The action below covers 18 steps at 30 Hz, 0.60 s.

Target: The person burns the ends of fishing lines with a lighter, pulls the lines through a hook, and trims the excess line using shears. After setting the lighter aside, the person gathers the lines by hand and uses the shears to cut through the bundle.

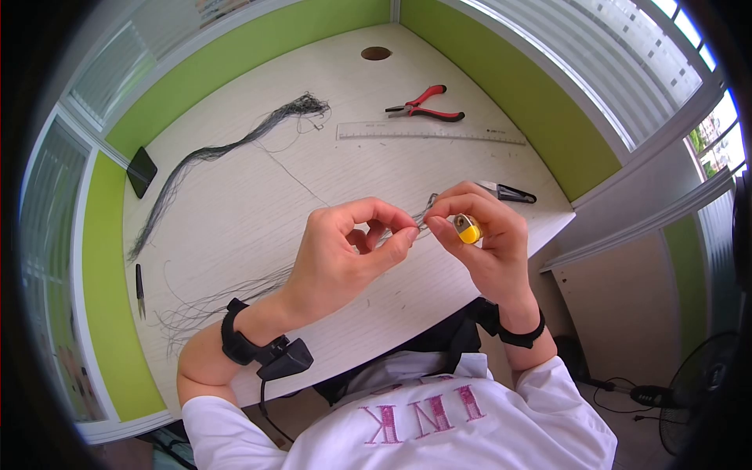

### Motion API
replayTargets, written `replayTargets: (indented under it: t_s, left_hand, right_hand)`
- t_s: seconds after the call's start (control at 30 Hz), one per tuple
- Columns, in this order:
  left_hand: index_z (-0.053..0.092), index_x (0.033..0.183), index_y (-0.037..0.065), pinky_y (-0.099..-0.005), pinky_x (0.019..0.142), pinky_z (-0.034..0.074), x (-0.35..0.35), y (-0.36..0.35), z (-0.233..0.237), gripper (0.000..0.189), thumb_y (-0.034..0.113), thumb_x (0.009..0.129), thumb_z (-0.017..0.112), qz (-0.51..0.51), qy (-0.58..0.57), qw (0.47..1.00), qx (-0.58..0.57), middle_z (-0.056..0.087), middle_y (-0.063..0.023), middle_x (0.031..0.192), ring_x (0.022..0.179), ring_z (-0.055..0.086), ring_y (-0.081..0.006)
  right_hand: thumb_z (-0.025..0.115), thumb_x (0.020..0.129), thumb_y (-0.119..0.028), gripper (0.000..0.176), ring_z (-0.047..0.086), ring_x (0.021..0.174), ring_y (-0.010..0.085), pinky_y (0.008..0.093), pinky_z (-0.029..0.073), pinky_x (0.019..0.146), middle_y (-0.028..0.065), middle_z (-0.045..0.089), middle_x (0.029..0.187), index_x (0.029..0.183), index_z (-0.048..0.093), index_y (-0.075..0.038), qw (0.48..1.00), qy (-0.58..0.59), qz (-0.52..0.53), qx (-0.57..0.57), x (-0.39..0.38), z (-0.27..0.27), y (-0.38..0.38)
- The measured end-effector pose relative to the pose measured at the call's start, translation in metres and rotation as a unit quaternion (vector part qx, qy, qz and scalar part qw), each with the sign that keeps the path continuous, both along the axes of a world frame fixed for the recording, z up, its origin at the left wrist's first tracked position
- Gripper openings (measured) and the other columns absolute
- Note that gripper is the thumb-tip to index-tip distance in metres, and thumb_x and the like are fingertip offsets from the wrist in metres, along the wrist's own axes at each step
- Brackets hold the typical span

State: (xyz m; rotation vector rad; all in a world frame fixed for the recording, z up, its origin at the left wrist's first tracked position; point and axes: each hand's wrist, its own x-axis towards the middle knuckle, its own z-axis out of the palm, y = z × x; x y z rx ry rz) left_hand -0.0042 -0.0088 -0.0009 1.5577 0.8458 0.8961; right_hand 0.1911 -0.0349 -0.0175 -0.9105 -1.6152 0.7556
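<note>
Left hand point(337, 244) pinched on dark strands point(421, 225), my right hand point(497, 239), fingertips nearly closed beside it, grips a yellow lighter point(469, 233).

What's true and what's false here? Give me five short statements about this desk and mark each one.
1. The pliers have red and black handles. True.
2. The right hand holds a lighter. True.
3. The left hand is stretched out flat. False: the left hand is curled, thumb and forefinger brought together.
4. The dark bundle lies left of the ruler. True.
5. The pliers lie across the ruler. False: they lie just beyond its far edge.
</note>
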Motion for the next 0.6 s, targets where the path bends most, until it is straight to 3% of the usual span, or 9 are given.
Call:
replayTargets:
  t_s: [0.07,0.13,0.27,0.33,0.6]
  left_hand:
    - [0.068,0.085,0.002,-0.0173,0.048,0.034,-0.001,0.0,0.002,0.008,0.01,0.083,0.069,0.012,0.024,0.999,0.031,0.064,0.0008,0.075,0.056,0.045,-0.0013]
    - [0.066,0.089,0.0,-0.0162,0.058,0.045,-0.003,-0.001,0.009,0.007,0.006,0.087,0.065,0.003,0.11,0.991,0.081,0.066,-0.0019,0.086,0.066,0.055,-0.0035]
    - [0.066,0.087,0.002,-0.0161,0.053,0.04,0.0,0.001,0.002,0.004,0.004,0.084,0.067,0.015,0.095,0.987,0.132,0.066,-0.001,0.082,0.059,0.05,-0.0028]
    - [0.066,0.078,0.004,-0.022,0.044,0.034,0.004,0.001,0.0,0.006,0.003,0.076,0.071,0.058,0.086,0.967,0.233,0.063,-0.001,0.071,0.053,0.046,-0.0078]
    - [0.064,0.08,0.004,-0.021,0.045,0.038,0.002,0.004,-0.004,0.011,-0.003,0.075,0.07,0.057,0.133,0.916,0.374,0.064,-0.0033,0.078,0.059,0.051,-0.01]
  right_hand:
    - [0.065,0.073,0.008,0.02,0.061,0.079,0.0156,0.0254,0.046,0.069,0.0065,0.062,0.089,0.092,0.065,0.001,1.0,-0.003,-0.002,-0.002,-0.001,0.0,-0.001]
    - [0.064,0.072,0.009,0.022,0.061,0.079,0.0157,0.0257,0.047,0.069,0.0066,0.062,0.089,0.093,0.065,0.001,1.0,-0.006,-0.004,-0.003,-0.002,0.0,-0.001]
    - [0.064,0.072,0.009,0.021,0.061,0.079,0.0161,0.0263,0.048,0.07,0.0071,0.062,0.089,0.092,0.064,0.002,1.0,0.0,-0.009,-0.013,-0.004,-0.001,-0.002]
    - [0.064,0.073,0.009,0.021,0.062,0.079,0.0162,0.0264,0.048,0.07,0.0073,0.062,0.088,0.092,0.064,0.002,1.0,0.005,-0.013,-0.018,-0.006,-0.002,-0.003]
    - [0.066,0.078,0.005,0.014,0.06,0.073,0.0151,0.0254,0.047,0.066,0.0082,0.062,0.085,0.091,0.063,0.004,0.998,0.023,-0.029,-0.044,-0.012,-0.008,-0.006]
